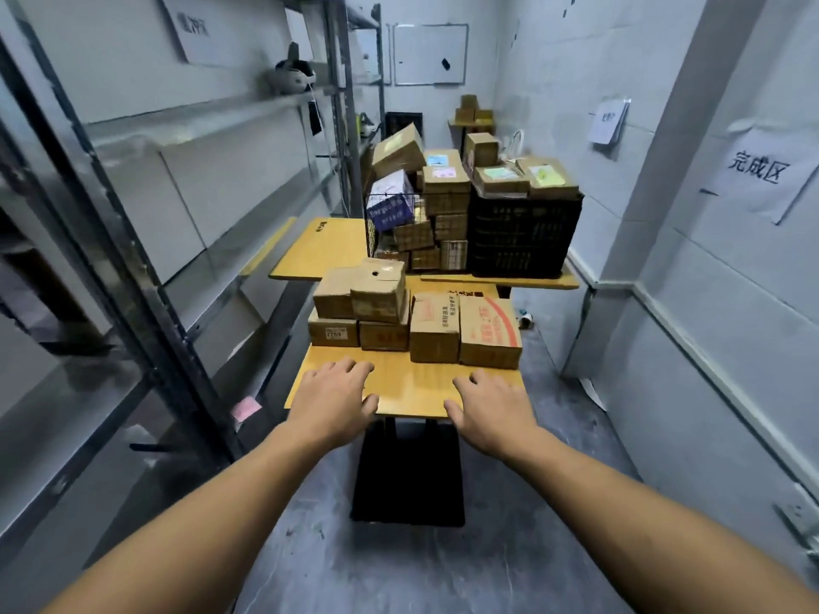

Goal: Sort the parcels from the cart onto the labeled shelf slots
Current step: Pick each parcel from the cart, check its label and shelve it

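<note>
Several brown cardboard parcels (381,303) are stacked on the far half of a small yellow table (407,387) straight ahead. A bigger box with red print (489,332) stands at their right end. My left hand (334,398) and my right hand (492,407) reach out over the table's near edge, palms down, fingers spread and relaxed, holding nothing. Both hands stop short of the parcels. Behind, a wire basket (399,223) and a black plastic crate (525,232) are heaped with more parcels. A metal shelf rack (168,139) runs along the left wall.
A second yellow table (319,248) carries the basket and crate. The near table stands on a black pedestal base (407,476). Paper signs hang on the right wall (758,170) and above the shelf. A helmet (292,75) lies on an upper shelf. The aisle is narrow.
</note>
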### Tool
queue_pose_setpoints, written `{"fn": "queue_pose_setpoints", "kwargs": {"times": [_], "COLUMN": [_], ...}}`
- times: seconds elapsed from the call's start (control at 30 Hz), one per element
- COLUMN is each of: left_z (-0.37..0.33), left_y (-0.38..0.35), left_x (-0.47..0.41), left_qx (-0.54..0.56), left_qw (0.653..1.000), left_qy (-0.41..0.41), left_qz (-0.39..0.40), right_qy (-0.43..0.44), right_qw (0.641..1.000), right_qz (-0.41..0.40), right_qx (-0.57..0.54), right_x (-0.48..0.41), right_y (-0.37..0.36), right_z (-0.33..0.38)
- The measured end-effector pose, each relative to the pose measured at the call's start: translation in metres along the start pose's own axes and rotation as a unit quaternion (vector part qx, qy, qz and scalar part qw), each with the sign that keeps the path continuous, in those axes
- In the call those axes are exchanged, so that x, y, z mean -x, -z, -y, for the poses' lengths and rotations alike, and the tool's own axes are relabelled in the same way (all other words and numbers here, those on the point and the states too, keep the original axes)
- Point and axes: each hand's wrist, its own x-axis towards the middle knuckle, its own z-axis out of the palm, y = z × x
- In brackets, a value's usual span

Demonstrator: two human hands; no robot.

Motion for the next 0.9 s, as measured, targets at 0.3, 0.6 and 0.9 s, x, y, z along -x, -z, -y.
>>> {"fn": "queue_pose_setpoints", "kwargs": {"times": [0.3, 0.6, 0.9], "left_z": [0.029, 0.081, 0.118], "left_y": [-0.013, -0.049, -0.09], "left_x": [-0.087, -0.223, -0.331], "left_qx": [0.028, 0.07, 0.099], "left_qw": [0.996, 0.995, 0.994], "left_qy": [0.08, 0.073, 0.053], "left_qz": [-0.005, -0.022, 0.002], "right_qy": [0.042, 0.039, -0.03], "right_qw": [0.998, 0.996, 0.986], "right_qz": [0.017, -0.001, 0.059], "right_qx": [-0.04, -0.081, -0.156], "right_x": [-0.11, -0.249, -0.369], "right_y": [0.001, -0.021, -0.05], "right_z": [-0.007, 0.001, 0.02]}}
